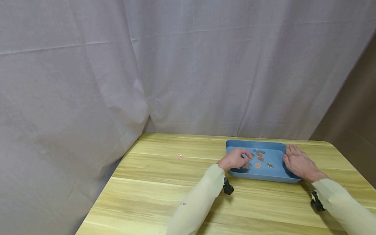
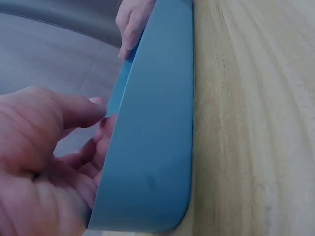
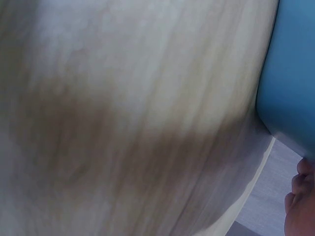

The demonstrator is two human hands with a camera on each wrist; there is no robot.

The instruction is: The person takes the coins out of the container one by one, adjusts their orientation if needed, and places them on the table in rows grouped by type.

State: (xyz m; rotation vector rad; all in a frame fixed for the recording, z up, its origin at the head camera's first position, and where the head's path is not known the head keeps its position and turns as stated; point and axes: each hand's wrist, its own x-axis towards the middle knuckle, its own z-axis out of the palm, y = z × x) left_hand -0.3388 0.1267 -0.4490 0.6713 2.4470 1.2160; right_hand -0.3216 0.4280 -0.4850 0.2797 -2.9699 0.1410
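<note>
"Round metal coins (image 1: 258, 165), copper-coloured and silver-coloured: where entered?"

"Inside one tray, except a single piece. Listing runs near to far. First, two pale yellow fabric sleeves (image 1: 202, 199); small black device (image 1: 228, 187) at the left wrist, second black device (image 1: 317, 202) at the right."

"Support?"

"Table (image 1: 132, 202), yellowish, wood-grain top. On it, right of centre, one shallow blue tray (image 1: 261, 176), rectangular, rounded corners."

"Left hand (image 1: 235, 159)?"

"Over the tray's left end, fingers bent, thumb and forefinger drawn close together. Whether they grasp a coin, cannot tell."

"Contents, front row?"

"One silver-coloured coin just beside the left hand, one copper-coloured, one silver-coloured farther right; set apart from one another. Behind these, a close cluster in both colours, towards the far wall."

"Right hand (image 1: 300, 164)?"

"Resting on the tray's right end, fingers extended, unclenched."

"And the single piece?"

"Small copper-coloured coin (image 1: 180, 157), flat on the table, well left of the tray."

"Backdrop?"

"Grey cloth curtain (image 1: 191, 65), hanging in folds behind the table; brown surface (image 1: 349, 104) at far right."
</note>
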